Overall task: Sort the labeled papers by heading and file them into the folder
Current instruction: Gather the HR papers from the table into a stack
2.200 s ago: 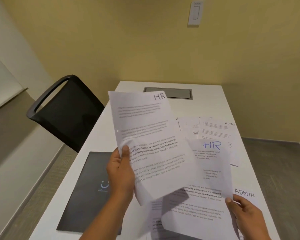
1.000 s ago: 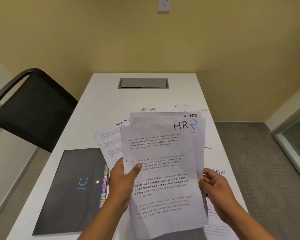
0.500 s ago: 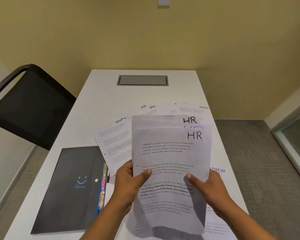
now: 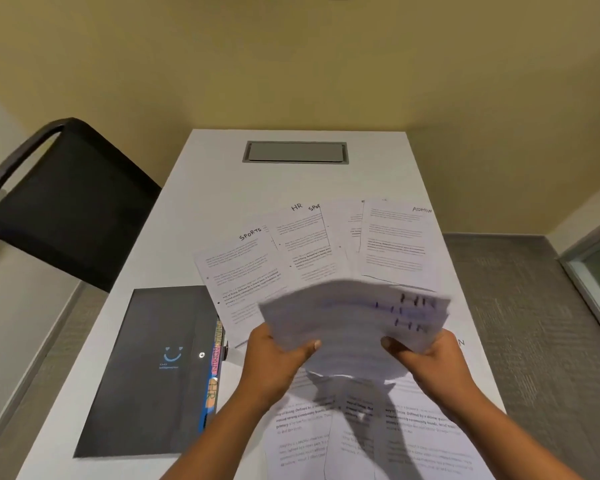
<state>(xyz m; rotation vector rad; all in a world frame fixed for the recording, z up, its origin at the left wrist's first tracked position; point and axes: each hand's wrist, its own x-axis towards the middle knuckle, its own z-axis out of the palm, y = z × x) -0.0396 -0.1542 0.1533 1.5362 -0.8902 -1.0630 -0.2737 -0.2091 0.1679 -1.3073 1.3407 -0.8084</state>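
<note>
Both hands grip a small stack of HR papers (image 4: 354,323), blurred by motion and tipped nearly flat above the table. My left hand (image 4: 274,362) pinches its left edge and my right hand (image 4: 430,365) its right edge. A dark folder (image 4: 153,368) with a smiley logo lies closed at the left, coloured tabs showing along its right edge. Beyond the stack lie loose sheets: a SPORTS paper (image 4: 243,268), an HR paper (image 4: 302,237) and an ADMIN paper (image 4: 395,240). More printed sheets (image 4: 361,441) lie under my forearms.
The white table (image 4: 222,188) has a grey cable hatch (image 4: 295,152) at its far end. A black chair (image 4: 63,202) stands at the left. A yellow wall is behind, grey carpet to the right.
The HR stack, held upright facing me before, has tipped forward and down towards the table. Both hands have kept their grip on its edges.
</note>
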